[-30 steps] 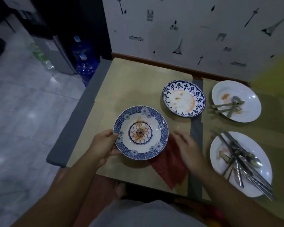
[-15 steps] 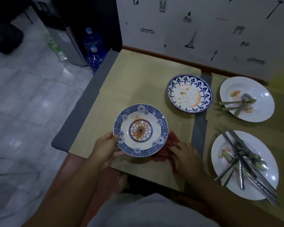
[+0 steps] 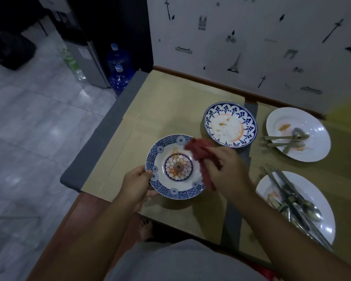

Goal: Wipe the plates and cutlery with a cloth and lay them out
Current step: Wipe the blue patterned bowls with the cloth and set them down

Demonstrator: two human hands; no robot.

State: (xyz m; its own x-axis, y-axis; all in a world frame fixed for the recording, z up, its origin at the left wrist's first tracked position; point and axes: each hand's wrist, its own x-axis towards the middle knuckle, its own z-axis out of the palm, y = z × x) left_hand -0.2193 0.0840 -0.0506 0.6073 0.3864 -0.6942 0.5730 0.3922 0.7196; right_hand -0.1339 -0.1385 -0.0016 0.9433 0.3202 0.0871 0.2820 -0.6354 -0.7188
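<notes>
My left hand [image 3: 137, 184] grips the near-left rim of a blue patterned plate [image 3: 170, 157] with a flower centre and orange smears. My right hand [image 3: 225, 169] holds a bunched red cloth [image 3: 199, 153] over the plate's right side. A second blue-rimmed plate [image 3: 230, 124] with food stains lies farther back. At the right, a white plate [image 3: 312, 126] carries a spoon and forks [image 3: 290, 138]. Another white plate [image 3: 316, 201] nearer to me holds several pieces of cutlery [image 3: 292, 197].
The plates rest on tan placemats [image 3: 170, 102] over a grey-edged table [image 3: 101, 134] against a patterned wall. Blue water bottles [image 3: 118, 76] stand on the tiled floor at the table's far left corner.
My right hand picked the red cloth up off the mat and brought it onto the right side of the patterned plate. My left hand kept hold of the plate's rim.
</notes>
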